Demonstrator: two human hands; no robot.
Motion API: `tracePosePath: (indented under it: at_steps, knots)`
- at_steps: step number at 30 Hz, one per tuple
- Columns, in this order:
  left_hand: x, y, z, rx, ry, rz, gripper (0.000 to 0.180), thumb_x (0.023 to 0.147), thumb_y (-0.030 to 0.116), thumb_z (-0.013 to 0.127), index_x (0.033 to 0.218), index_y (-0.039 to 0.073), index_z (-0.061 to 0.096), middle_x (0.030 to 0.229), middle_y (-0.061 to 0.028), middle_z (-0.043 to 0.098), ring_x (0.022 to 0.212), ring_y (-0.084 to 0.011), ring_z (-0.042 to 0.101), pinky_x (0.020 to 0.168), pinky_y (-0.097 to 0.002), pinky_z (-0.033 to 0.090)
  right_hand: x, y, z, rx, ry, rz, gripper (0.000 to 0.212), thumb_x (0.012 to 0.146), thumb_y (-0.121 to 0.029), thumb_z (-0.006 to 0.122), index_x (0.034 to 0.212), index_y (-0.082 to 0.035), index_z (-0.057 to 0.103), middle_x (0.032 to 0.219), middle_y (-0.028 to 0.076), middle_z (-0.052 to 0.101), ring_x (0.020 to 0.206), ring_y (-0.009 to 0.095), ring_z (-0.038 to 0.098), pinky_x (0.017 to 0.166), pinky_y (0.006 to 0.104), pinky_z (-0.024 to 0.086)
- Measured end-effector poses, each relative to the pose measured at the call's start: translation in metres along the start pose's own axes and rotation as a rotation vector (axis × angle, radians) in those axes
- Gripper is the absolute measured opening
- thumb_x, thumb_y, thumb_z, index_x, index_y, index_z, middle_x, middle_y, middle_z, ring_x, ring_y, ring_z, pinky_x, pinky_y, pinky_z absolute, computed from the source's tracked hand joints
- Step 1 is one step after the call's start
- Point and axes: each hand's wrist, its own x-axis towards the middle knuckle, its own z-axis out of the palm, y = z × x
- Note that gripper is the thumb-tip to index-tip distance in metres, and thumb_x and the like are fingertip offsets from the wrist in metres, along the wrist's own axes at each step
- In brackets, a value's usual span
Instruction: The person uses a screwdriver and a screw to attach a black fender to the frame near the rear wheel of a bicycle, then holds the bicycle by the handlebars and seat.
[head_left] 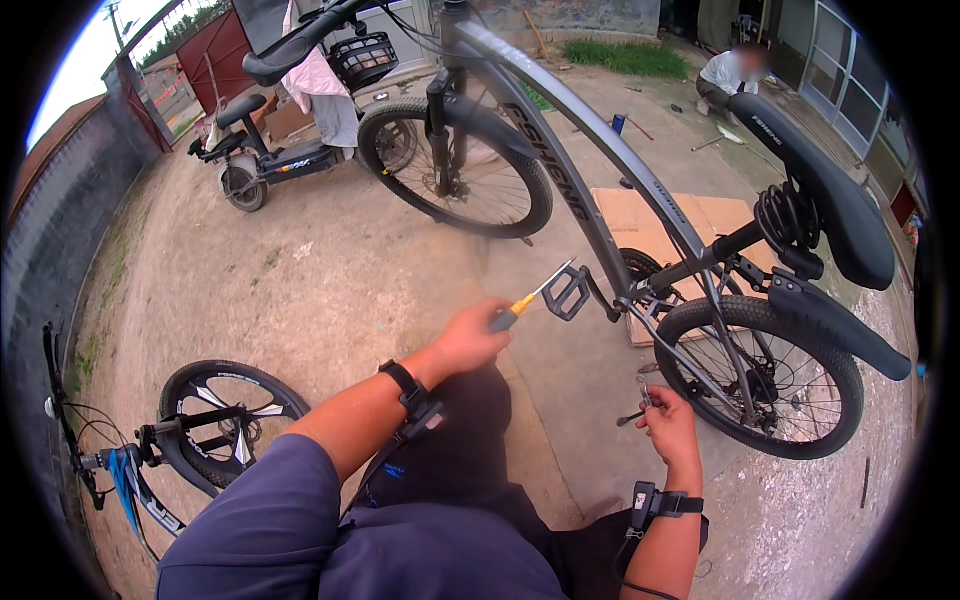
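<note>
Second bike w/ black spoked wheel is lying at far left, untouched. Left hand is clenching a yellow-handled screwdriver, tip reaching twd the black platform pedal of the grey-framed bicycle; pedal still mounted, so work looks early. Right hand is pinching small dark metal bits, prob. tools or fasteners, just beside the rear wheel.

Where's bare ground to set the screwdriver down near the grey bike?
Widest bare patch: concrete between the grey bike's front wheel, the scooter and the left hand holding the screwdriver. Crowded: around the pedal, rear wheel and right hand, which pinches a small tool.
</note>
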Motion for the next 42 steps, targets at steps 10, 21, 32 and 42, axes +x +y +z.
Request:
tracePosePath:
  at_steps: [10,21,32,42]
  knots:
    - [0.003,-0.004,0.001,-0.003,0.002,0.023,0.057,0.085,0.023,0.071,0.135,0.001,0.055,0.113,-0.0151,0.069,0.101,-0.0227,0.066,0.089,-0.0348,0.053,-0.001,-0.003,-0.001,-0.012,0.001,0.000,0.039,0.089,0.004,0.053,0.127,0.004,0.060,0.098,0.010,0.066,0.071,0.015,0.066,0.060,0.0255,0.051]
    - [0.001,0.005,-0.001,0.026,-0.006,0.014,0.058,0.084,0.022,0.072,0.135,0.001,0.055,0.109,-0.0162,0.069,0.099,-0.0235,0.066,0.088,-0.0351,0.053,0.000,0.000,-0.002,-0.011,0.005,-0.024,0.039,0.089,0.004,0.052,0.127,0.005,0.061,0.098,0.012,0.066,0.072,0.015,0.066,0.063,0.0263,0.054]
    - [0.004,-0.004,0.003,0.026,0.015,0.054,0.057,0.085,0.020,0.070,0.136,0.002,0.054,0.102,-0.0144,0.069,0.087,-0.0219,0.067,0.078,-0.0352,0.054,0.000,-0.001,-0.001,-0.016,0.012,-0.022,0.038,0.088,0.004,0.052,0.125,0.004,0.062,0.097,0.012,0.067,0.071,0.015,0.066,0.063,0.0267,0.054]
    - [0.004,-0.004,0.005,-0.004,0.023,0.084,0.054,0.087,0.015,0.067,0.137,0.002,0.051,0.089,-0.0116,0.067,0.066,-0.0187,0.066,0.063,-0.0347,0.054,0.000,-0.001,-0.002,-0.027,0.013,-0.028,0.039,0.086,0.003,0.053,0.124,0.004,0.063,0.097,0.012,0.068,0.070,0.015,0.067,0.063,0.0269,0.054]
